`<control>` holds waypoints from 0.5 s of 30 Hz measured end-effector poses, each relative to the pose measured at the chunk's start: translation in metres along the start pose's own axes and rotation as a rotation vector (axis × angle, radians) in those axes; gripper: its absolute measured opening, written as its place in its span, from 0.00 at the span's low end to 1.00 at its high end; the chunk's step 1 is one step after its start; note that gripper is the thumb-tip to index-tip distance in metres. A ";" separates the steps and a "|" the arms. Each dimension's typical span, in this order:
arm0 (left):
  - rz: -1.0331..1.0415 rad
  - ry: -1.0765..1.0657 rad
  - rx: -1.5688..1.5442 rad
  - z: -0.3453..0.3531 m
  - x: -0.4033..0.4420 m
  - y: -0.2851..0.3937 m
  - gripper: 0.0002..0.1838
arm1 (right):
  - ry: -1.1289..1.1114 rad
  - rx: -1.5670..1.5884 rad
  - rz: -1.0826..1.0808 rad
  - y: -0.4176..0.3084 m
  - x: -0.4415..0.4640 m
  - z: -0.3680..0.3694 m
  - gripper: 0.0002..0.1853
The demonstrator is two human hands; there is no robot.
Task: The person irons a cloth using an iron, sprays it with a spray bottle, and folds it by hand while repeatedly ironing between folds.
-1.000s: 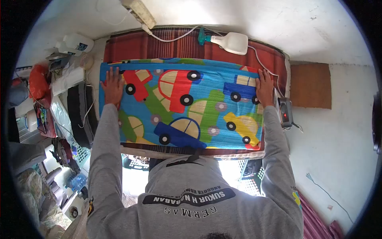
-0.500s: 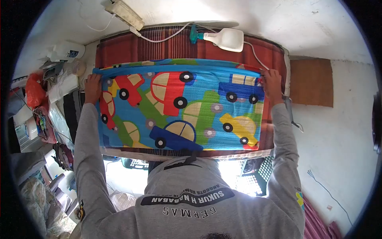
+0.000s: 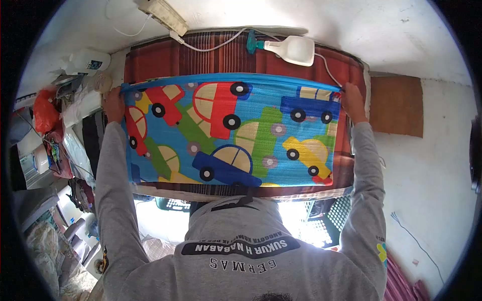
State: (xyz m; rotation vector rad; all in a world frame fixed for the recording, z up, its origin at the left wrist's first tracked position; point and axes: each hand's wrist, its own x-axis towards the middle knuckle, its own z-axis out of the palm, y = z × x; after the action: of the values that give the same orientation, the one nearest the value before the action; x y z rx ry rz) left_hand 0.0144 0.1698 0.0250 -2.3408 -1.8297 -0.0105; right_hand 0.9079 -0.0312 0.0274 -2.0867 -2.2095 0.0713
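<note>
A blue cloth printed with colourful cars (image 3: 261, 108) lies spread and folded over in front of me, with a plain blue border along its far edge. At its far left corner, my left hand (image 3: 115, 105) is closed on the edge, the fingertips partly hidden. My right hand (image 3: 354, 103) grips the far right corner in the same way. Between the two hands the far edge looks stretched fairly straight. Under the cloth is a red and brown plaid cover (image 3: 211, 55) on the work surface.
Beyond the cloth, a white spray bottle (image 3: 296, 50) with a teal nozzle lies on its side beside a white cable (image 3: 216, 51). A power strip (image 3: 163, 15) is at the back. Bags and clutter stand left; brown cardboard (image 3: 396, 105) is right. Green baskets (image 3: 337, 215) show below.
Both hands have moved the blue border slightly outward, and the patterned strip behind it is now mostly covered. The right hand has turned a little, still at its corner. The view has shifted slightly.
</note>
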 end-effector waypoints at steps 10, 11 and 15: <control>-0.057 0.078 -0.186 -0.039 -0.154 0.198 0.41 | 0.114 0.077 0.145 -0.184 -0.056 0.009 0.36; -0.065 -0.021 -0.159 -0.032 -0.168 0.197 0.41 | 0.069 0.020 0.200 -0.183 -0.068 0.016 0.36; -0.191 0.037 -0.006 -0.005 -0.195 0.123 0.40 | 0.005 -0.049 0.324 -0.152 -0.078 0.026 0.38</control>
State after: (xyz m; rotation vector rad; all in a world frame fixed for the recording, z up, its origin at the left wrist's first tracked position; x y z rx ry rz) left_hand 0.0853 -0.0474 -0.0075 -2.1449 -2.0296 -0.0834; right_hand 0.7585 -0.1168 0.0144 -2.4480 -1.8660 0.0367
